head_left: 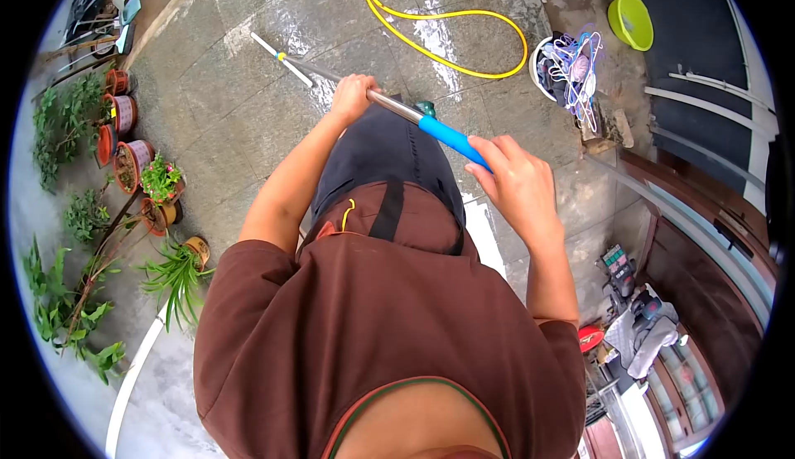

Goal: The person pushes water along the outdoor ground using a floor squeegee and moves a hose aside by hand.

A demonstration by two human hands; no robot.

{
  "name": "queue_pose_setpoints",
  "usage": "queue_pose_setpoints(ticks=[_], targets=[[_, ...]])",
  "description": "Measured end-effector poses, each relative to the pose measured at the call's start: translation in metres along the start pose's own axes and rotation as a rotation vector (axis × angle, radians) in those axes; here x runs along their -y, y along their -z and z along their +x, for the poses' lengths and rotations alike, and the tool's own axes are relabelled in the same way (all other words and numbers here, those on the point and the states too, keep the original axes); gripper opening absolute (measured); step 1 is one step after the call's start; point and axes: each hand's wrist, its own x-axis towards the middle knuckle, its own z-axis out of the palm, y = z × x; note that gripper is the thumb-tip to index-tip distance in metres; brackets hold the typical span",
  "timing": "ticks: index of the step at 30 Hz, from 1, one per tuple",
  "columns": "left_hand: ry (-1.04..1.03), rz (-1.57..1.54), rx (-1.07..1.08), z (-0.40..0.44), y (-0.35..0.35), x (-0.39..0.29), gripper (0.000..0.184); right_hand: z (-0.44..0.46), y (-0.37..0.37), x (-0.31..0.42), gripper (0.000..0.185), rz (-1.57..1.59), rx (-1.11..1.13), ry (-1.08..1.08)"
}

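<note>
A long-handled floor squeegee (402,106) runs slantwise in front of my body, with a metal pole and a blue grip (447,138). Its narrow white head (296,71), with a yellow and blue joint, is down at the wet floor. My left hand (354,99) is wrapped around the metal pole about halfway along. At the upper end, my right hand (517,186) closes on the end of the blue grip, the back of the hand hiding part of it.
A looped yellow hose (476,14) lies on the wet paving (224,86). Potted plants (134,165) line the left wall. On the right stand a tub of clothes and hangers (571,70), a green basin (631,22) and a cluttered doorway (642,326).
</note>
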Motion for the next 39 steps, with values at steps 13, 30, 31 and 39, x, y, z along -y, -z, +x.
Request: queue_pose_setpoints(ticks=[13,30,31,39], targets=[[-0.197,-0.075,0.119,0.037,-0.05,-0.099,0.015,-0.06,0.061,0.011,0.026,0.054,-0.098,-0.397],[-0.423,-0.424,0.062,0.106,0.01,-0.237,0.01,-0.049,0.161,0.074,0.025,-0.364,-0.444,-0.374],[-0.442,-0.436,-0.004,0.113,0.021,-0.241,0.009,-0.042,0.17,0.084,0.025,-0.411,-0.453,-0.314],[-0.447,-0.501,-0.161,0.219,0.054,-0.148,0.013,0.104,0.119,0.13,0.029,-0.523,-0.355,-0.166]])
